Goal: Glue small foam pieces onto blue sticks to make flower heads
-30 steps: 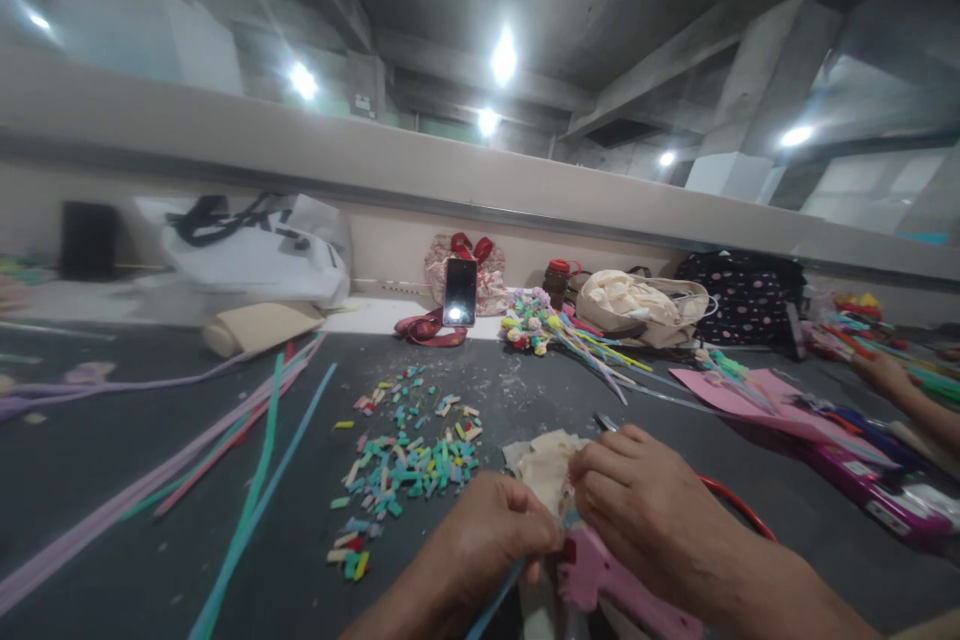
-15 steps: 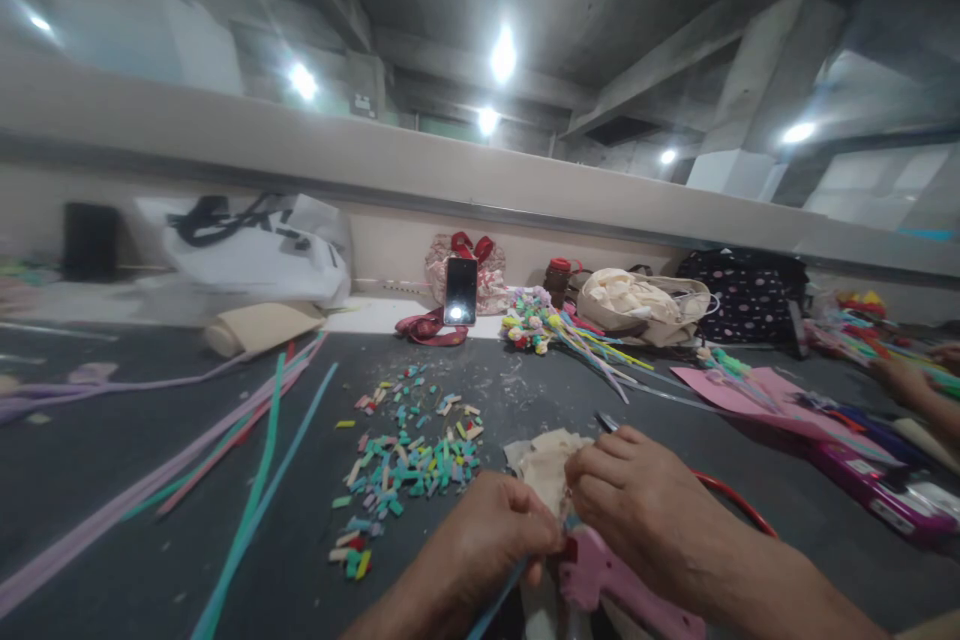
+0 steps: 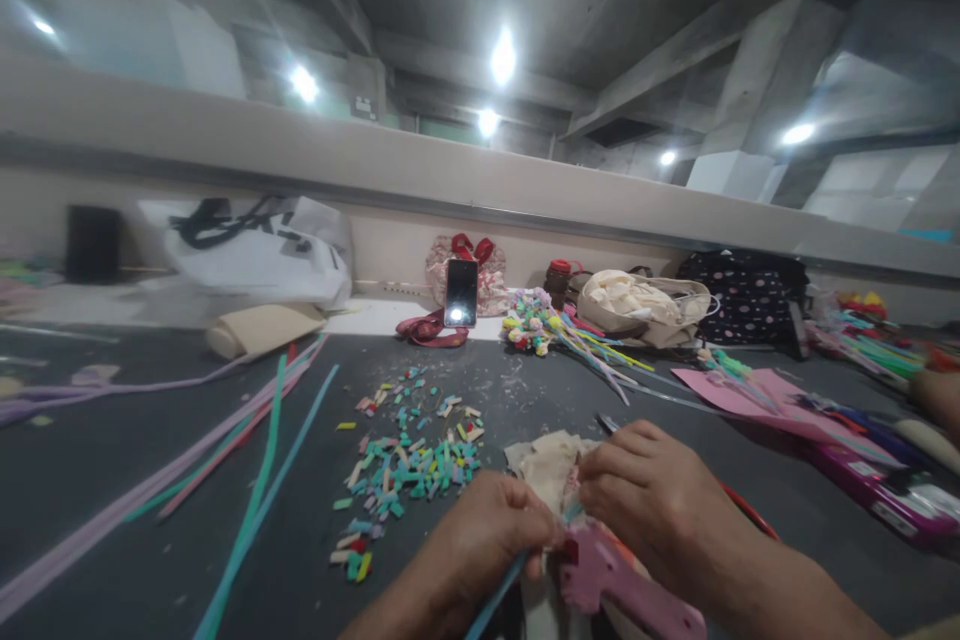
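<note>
My left hand (image 3: 491, 535) is closed in a pinch on a narrow blue strip (image 3: 495, 605), which trails down toward the bottom edge. Close beside it, my right hand (image 3: 649, 490) has its fingers curled in; what they hold is hidden. A small pinkish and light blue piece (image 3: 572, 503) shows between the two hands. Below them lies a pink glue gun (image 3: 626, 588), partly under my right hand. Crumpled beige cloth (image 3: 551, 460) sits just beyond my fingertips. A dark metal tip (image 3: 607, 423) and a red curved piece (image 3: 750, 510) stick out from behind my right hand.
Small cut foam-like pieces (image 3: 412, 465) are scattered left of my hands. Long coloured strips (image 3: 259, 490) lie farther left. A phone (image 3: 460, 292) stands at the back near a bundle of coloured strips (image 3: 536, 320). Pink sheet (image 3: 772, 400) and another person's hand (image 3: 937, 395) are right.
My right hand has shifted slightly right, uncovering more of the piece between my hands. My left hand stays almost in place. The other person's hand has moved right.
</note>
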The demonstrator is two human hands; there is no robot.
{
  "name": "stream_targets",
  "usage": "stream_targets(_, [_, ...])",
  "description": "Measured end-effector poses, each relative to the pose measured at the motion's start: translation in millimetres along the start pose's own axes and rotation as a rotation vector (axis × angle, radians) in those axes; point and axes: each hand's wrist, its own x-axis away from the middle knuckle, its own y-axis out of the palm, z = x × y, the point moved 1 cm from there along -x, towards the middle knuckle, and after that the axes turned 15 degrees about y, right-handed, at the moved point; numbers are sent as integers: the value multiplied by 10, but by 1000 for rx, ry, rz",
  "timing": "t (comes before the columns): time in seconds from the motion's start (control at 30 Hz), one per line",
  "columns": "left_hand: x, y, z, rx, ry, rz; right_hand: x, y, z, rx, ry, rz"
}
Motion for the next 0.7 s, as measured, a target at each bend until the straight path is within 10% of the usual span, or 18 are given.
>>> stream_targets(0.7, [-72, -48, -13, 337, -69, 120, 131, 150, 57, -169, 146, 277])
